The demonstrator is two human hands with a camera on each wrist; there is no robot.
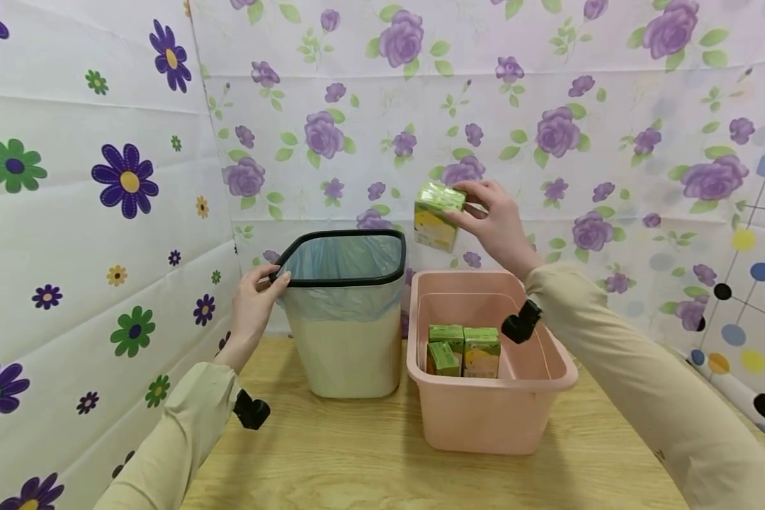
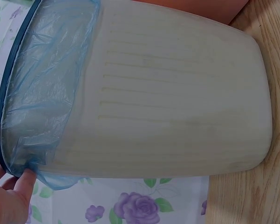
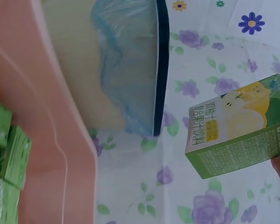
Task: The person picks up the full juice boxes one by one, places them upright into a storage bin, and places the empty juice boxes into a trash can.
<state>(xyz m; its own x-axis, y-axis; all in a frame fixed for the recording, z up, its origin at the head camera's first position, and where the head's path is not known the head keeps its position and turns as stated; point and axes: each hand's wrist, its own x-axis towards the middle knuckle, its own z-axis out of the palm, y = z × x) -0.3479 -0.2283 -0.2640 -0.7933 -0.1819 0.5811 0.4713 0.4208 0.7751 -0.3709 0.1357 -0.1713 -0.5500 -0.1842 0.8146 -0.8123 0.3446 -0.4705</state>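
Observation:
My right hand point(image 1: 494, 216) pinches a green and yellow juice carton point(image 1: 438, 216) by its side, up in the air above the gap between the two containers. In the right wrist view, the printed faces of the juice carton point(image 3: 240, 126) show, with fingertips at its lower right edge. My left hand point(image 1: 255, 301) grips the black rim of a cream trash bin point(image 1: 350, 347) at its left corner. A blue plastic liner point(image 2: 51, 79) folds over the bin's rim, and the left fingers touch its edge. The inside bottom of the bin is hidden.
A pink plastic tub point(image 1: 484, 418) stands right of the bin, with several green cartons point(image 1: 481, 354) inside it. Both containers rest on a wooden table point(image 1: 331, 453). Flower-patterned sheets point(image 1: 370, 106) hang behind and to the left.

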